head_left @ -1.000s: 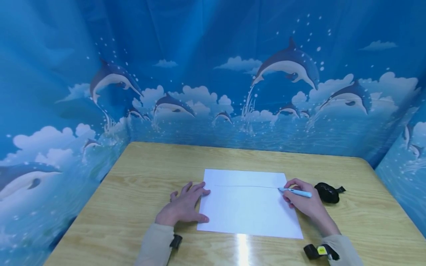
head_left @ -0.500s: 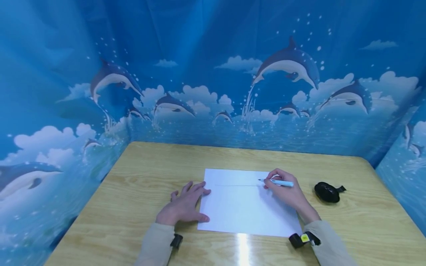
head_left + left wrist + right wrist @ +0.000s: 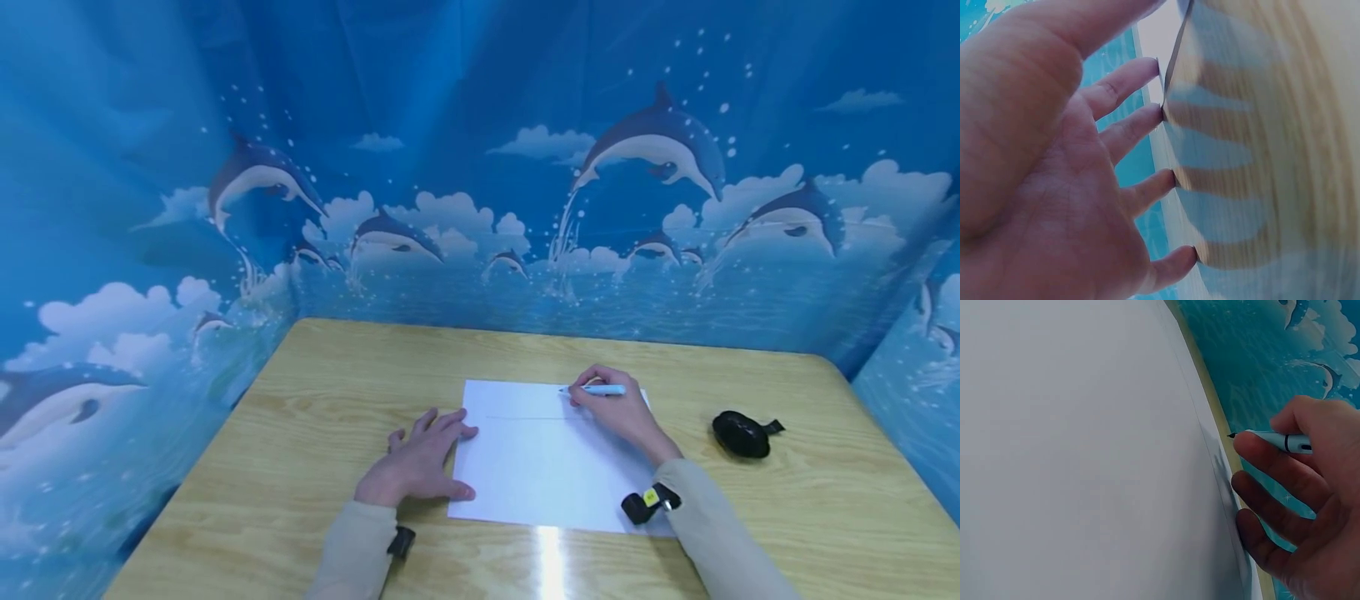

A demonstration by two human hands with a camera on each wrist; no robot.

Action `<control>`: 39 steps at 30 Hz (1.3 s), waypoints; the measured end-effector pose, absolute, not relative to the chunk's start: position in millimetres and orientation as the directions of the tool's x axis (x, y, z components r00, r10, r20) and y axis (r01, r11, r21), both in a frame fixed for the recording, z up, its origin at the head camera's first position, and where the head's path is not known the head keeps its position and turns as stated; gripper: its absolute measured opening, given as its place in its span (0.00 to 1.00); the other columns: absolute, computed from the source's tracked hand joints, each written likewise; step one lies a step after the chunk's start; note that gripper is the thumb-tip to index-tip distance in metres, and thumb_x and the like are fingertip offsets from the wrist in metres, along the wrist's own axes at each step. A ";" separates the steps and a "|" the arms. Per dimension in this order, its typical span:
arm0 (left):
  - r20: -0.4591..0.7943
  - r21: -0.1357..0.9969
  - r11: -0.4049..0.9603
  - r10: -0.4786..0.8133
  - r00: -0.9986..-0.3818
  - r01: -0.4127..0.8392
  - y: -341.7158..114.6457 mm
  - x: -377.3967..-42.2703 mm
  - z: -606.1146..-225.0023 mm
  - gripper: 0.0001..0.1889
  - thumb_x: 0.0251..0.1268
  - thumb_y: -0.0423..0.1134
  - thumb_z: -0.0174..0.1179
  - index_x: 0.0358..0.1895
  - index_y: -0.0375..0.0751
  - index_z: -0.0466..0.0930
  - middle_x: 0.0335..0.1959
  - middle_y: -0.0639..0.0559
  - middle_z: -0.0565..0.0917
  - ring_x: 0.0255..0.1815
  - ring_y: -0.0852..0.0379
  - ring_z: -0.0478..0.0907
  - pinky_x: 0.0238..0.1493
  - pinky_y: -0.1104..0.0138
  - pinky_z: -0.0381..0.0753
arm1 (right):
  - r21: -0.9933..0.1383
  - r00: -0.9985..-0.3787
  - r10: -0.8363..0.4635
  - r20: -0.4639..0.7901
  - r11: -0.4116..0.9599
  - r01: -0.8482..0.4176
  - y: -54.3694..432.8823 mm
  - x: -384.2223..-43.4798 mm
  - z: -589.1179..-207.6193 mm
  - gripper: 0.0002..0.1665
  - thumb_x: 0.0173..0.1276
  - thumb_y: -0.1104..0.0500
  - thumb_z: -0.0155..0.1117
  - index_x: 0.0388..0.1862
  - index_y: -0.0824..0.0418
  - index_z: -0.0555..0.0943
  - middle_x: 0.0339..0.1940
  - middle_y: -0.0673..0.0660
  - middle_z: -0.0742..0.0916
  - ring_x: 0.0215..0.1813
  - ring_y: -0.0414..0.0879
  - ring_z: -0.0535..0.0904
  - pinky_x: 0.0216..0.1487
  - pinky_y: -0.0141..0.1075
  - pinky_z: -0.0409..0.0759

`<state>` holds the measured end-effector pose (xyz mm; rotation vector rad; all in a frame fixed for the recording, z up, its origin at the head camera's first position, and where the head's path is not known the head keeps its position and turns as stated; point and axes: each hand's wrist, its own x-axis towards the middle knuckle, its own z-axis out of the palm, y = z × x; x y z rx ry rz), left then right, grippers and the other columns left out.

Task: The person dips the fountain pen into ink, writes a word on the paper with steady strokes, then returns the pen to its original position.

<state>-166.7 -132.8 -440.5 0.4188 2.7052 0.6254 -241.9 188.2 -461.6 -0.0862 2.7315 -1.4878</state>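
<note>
A white sheet of paper [image 3: 536,475] lies on the wooden table, with a thin straight line [image 3: 525,417] drawn across its upper part. My right hand [image 3: 618,412] pinches a light blue pen [image 3: 609,390] between thumb and fingers, its dark tip pointing left near the sheet's top edge. In the right wrist view the pen [image 3: 1297,443] is clear of the drawn line, and the other fingers are bent loosely. My left hand [image 3: 420,462] rests with spread fingers at the sheet's left edge. The left wrist view shows the fingertips [image 3: 1180,259] touching down on the surface.
A black rounded object with a short strap [image 3: 741,434] sits on the table [image 3: 360,358] to the right of the paper. Behind the table hangs a blue curtain [image 3: 465,287] printed with dolphins. Each wrist wears a black strap, the right one [image 3: 651,502] over the paper's lower right corner.
My right hand has moved left and away from me, taking the pen from the line's right end up toward the sheet's top edge. The left hand stays in place.
</note>
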 end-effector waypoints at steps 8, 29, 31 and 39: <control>-0.250 0.456 0.866 0.346 -0.904 0.206 -133.2 -167.8 -441.2 0.44 0.50 0.57 0.78 0.73 0.57 0.71 0.84 0.54 0.58 0.85 0.35 0.46 0.72 0.22 0.46 | -0.817 -0.999 -0.047 -0.001 0.576 -0.026 185.0 -246.0 -462.8 0.09 0.68 0.51 0.69 0.38 0.55 0.85 0.31 0.51 0.91 0.35 0.44 0.82 0.38 0.34 0.77; -0.255 0.461 0.864 0.350 -0.901 0.204 -130.9 -168.9 -439.8 0.45 0.48 0.57 0.78 0.73 0.56 0.71 0.84 0.53 0.58 0.84 0.34 0.46 0.71 0.21 0.45 | -0.825 -1.000 -0.004 -0.019 0.564 0.013 183.5 -245.2 -464.4 0.06 0.63 0.56 0.70 0.33 0.57 0.86 0.28 0.52 0.90 0.30 0.46 0.80 0.33 0.34 0.78; -0.254 0.460 0.864 0.350 -0.902 0.206 -130.8 -169.0 -440.1 0.45 0.48 0.58 0.78 0.73 0.57 0.71 0.84 0.53 0.58 0.85 0.34 0.46 0.71 0.21 0.45 | -0.824 -1.000 -0.008 -0.020 0.567 0.012 183.1 -244.3 -463.6 0.06 0.63 0.56 0.70 0.33 0.57 0.86 0.27 0.52 0.90 0.30 0.45 0.80 0.31 0.34 0.77; -0.263 0.460 0.865 0.350 -0.899 0.202 -130.7 -167.5 -440.5 0.44 0.49 0.58 0.78 0.73 0.57 0.71 0.84 0.53 0.58 0.84 0.34 0.46 0.71 0.21 0.45 | -0.825 -0.999 -0.013 -0.035 0.565 0.022 182.3 -240.2 -463.9 0.05 0.62 0.56 0.70 0.31 0.57 0.85 0.26 0.51 0.90 0.27 0.45 0.80 0.29 0.33 0.76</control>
